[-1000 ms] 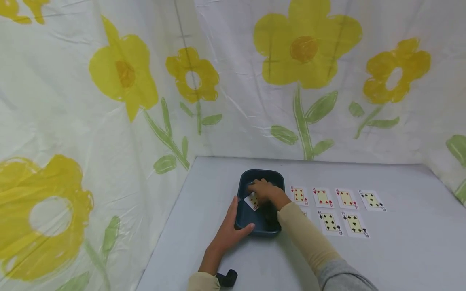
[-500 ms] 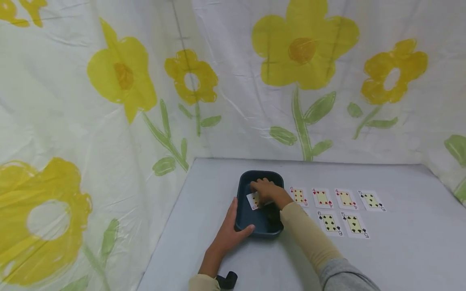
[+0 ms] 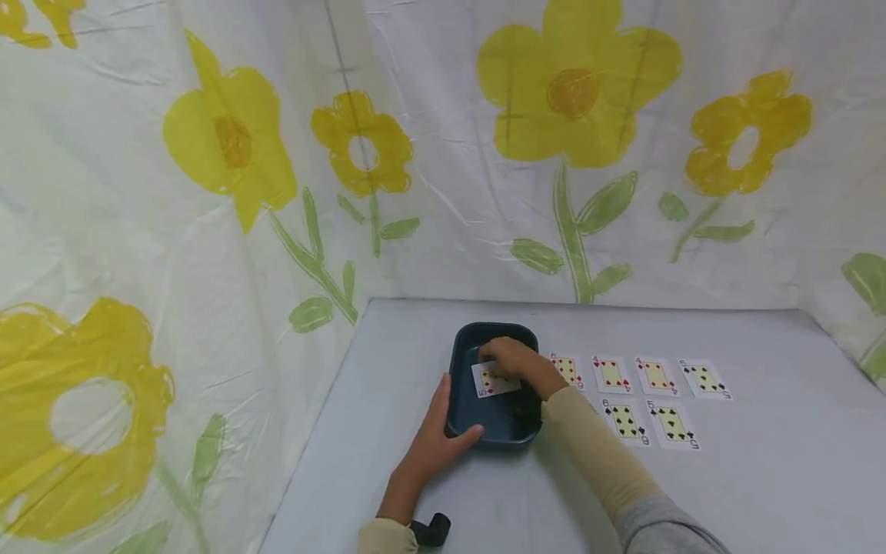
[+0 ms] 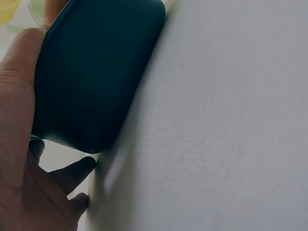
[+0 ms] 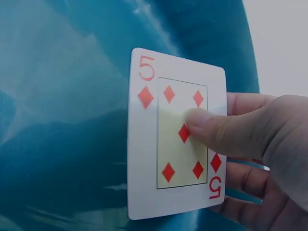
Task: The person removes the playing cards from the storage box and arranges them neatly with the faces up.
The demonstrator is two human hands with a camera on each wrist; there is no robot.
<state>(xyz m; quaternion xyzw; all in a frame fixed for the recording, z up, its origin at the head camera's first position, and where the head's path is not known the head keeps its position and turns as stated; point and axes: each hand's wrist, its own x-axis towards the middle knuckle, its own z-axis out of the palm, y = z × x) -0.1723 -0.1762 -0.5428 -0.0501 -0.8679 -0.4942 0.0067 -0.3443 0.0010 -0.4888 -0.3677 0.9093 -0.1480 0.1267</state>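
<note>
A dark blue tray (image 3: 484,431) stands on the white table, left of the laid-out cards. My right hand (image 3: 515,360) is over its inside, pinching a five of diamonds playing card (image 5: 168,144) face up. In the right wrist view the thumb lies on the card's face and the fingers are behind it. My left hand (image 3: 432,442) rests against the tray's left side and near corner, its fingers extended and thumb spread. In the left wrist view, that hand (image 4: 19,144) touches the tray's outer wall (image 4: 96,72), some fingers below the rim.
Right of the tray lie face-up cards: a six of diamonds (image 3: 567,372), four of hearts (image 3: 611,375), four of diamonds (image 3: 656,376) and five of spades (image 3: 704,379). Below lie a six of spades (image 3: 626,423) and five of clubs (image 3: 671,425). A flowered curtain (image 3: 443,231) hangs behind.
The card in my right hand has turned from a slanted position to nearly level, showing more of its face. That hand has shifted slightly right. My left hand stays on the tray.
</note>
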